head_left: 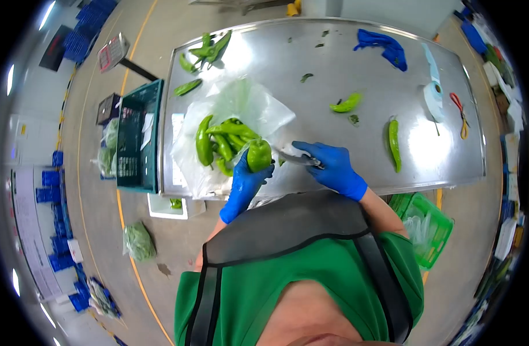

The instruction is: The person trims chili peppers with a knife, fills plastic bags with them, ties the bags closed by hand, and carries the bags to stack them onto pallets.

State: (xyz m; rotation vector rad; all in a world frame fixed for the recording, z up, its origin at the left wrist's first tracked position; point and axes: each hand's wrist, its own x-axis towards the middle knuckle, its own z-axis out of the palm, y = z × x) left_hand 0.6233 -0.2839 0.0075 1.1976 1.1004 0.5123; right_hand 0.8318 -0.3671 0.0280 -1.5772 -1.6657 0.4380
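My left hand (248, 180), in a blue glove, is closed round a green pepper (259, 155) at the table's near edge. Just right of it, my right hand (332, 165), also gloved in blue, grips a knife (296, 158), its blade pointing left towards the pepper. The blade's tip is hard to make out. Beside my left hand, several long green peppers (204, 141) lie on a clear plastic bag (270, 109). Two single peppers, one (349, 102) farther back and one (394, 144) farther right, rest on the metal table (310, 52).
More green peppers (204, 52) lie at the table's back left. A blue cloth (383, 47), a tape roll (434, 98) and red-handled scissors (459, 112) are on the right. A dark green crate (139, 138) adjoins the left edge; a bright green crate (432, 230) stands below right.
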